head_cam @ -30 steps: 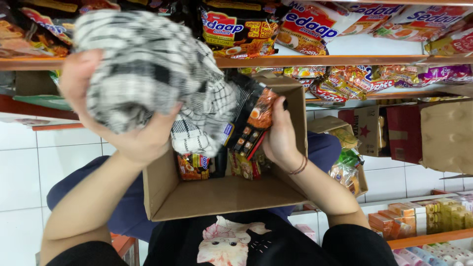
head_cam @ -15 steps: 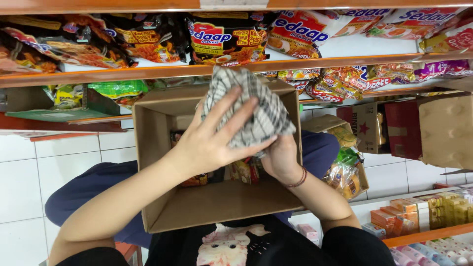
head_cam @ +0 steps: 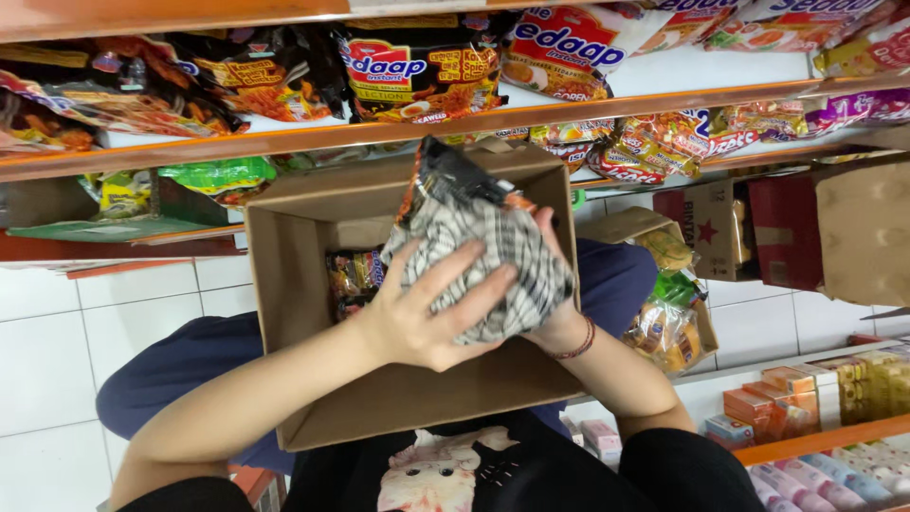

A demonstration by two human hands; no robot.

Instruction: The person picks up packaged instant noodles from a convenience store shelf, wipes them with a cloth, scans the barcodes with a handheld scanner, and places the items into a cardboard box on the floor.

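Note:
An open brown cardboard box (head_cam: 313,218) rests on my lap, with a few noodle packets (head_cam: 351,275) left inside. Over the box, my left hand (head_cam: 427,318) lies with spread fingers on a black-and-white checkered cloth (head_cam: 498,261). The cloth wraps a dark noodle packet (head_cam: 445,175), which sticks up out of it at the top. My right hand (head_cam: 559,327), with a red bracelet on the wrist, grips the packet and cloth from behind and is mostly hidden by them.
Orange shelves (head_cam: 284,137) in front of me carry rows of noodle packets (head_cam: 417,76). To the right, a smaller open carton (head_cam: 654,228) holds snack bags beside red and brown cartons (head_cam: 787,228). A low shelf of small boxes (head_cam: 806,398) sits at the lower right. White floor tiles (head_cam: 57,351) are at the left.
My left hand brought the checkered cloth down from the upper left onto the box. My right hand lifted a dark packet out of the box, and the cloth now wraps it.

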